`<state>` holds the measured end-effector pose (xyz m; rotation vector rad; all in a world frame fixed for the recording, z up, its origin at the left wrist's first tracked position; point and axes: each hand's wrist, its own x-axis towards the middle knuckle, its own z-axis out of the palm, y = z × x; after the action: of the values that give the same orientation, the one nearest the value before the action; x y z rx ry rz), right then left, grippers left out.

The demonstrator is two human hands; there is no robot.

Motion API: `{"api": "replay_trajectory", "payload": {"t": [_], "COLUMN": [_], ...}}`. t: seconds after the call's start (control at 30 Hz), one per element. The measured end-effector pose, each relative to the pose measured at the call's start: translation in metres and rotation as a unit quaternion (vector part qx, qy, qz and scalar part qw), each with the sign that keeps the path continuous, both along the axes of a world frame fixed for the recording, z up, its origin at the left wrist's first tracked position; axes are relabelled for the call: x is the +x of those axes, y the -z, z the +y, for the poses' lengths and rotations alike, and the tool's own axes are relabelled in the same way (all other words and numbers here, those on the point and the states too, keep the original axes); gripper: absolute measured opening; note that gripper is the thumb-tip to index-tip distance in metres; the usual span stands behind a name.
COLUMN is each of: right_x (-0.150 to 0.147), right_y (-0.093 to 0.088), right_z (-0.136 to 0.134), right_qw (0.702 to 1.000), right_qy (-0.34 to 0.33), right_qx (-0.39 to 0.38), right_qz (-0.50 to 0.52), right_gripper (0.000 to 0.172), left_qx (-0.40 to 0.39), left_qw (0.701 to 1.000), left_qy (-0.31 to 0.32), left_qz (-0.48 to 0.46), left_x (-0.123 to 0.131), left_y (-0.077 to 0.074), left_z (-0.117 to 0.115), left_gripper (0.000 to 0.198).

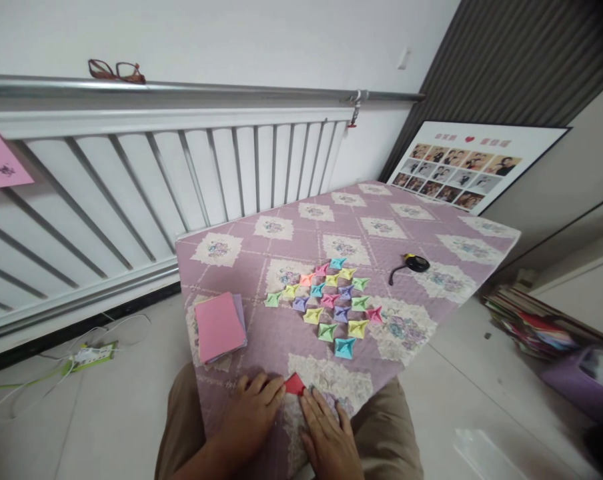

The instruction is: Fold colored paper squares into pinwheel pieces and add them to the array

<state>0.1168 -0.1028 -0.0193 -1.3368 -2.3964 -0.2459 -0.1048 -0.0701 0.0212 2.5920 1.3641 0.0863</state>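
A small red folded paper [295, 385] lies at the near edge of the cloth-covered table, its top coming to a point. My left hand [254, 408] has its bent fingers closed at the paper's left corner; its thumb is mostly hidden. Against the right corner, my right hand [327, 427] lies with its fingers stretched out and nearly flat. Beyond both hands, several small folded paper pieces [328, 300] in blue, yellow, green, pink and purple are set out in slanting rows. To the left of them is a stack of coloured paper sheets [220, 327], pink on top.
A black and yellow object with a strap [415, 263] rests on the floral tablecloth [261, 327]. Behind the table runs a white radiator [241, 170], with glasses [116, 70] on the pipe above. A photo board [476, 167] leans at the far right. A power strip [94, 357] lies on the floor.
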Motion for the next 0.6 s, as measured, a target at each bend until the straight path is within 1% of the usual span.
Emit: {"api": "replay_trajectory", "payload": {"t": [0.07,0.13,0.23,0.33,0.43,0.6], "right_x": [0.001,0.000,-0.006,-0.017,-0.023,-0.022], "right_y": [0.001,-0.003,-0.018,-0.038,-0.050,-0.053], "right_z": [0.001,0.005,0.016,0.031,0.045,0.055], "right_qw": [1.000,0.998,0.990,0.973,0.962,0.953], "right_qy": [0.010,0.023,0.060,0.101,0.101,0.083], "right_qx": [-0.015,-0.046,-0.112,-0.185,-0.228,-0.265], "right_qz": [0.009,0.024,0.055,0.091,0.109,0.117], "right_gripper": [0.054,0.049,0.043,0.039,0.034,0.021], "left_qx": [-0.014,-0.033,-0.065,-0.088,-0.106,-0.100], "left_qw": [1.000,0.999,0.996,0.990,0.981,0.977], "left_qy": [-0.006,-0.015,-0.046,-0.087,-0.120,-0.123], "left_qz": [-0.003,-0.010,-0.030,-0.067,-0.107,-0.142], "left_x": [0.002,0.007,0.015,0.023,0.028,0.027], "left_y": [-0.001,-0.006,-0.017,-0.024,-0.023,-0.009], "left_z": [0.003,0.007,0.015,0.022,0.028,0.032], "left_gripper": [0.037,0.035,0.025,0.014,0.009,0.010]}}
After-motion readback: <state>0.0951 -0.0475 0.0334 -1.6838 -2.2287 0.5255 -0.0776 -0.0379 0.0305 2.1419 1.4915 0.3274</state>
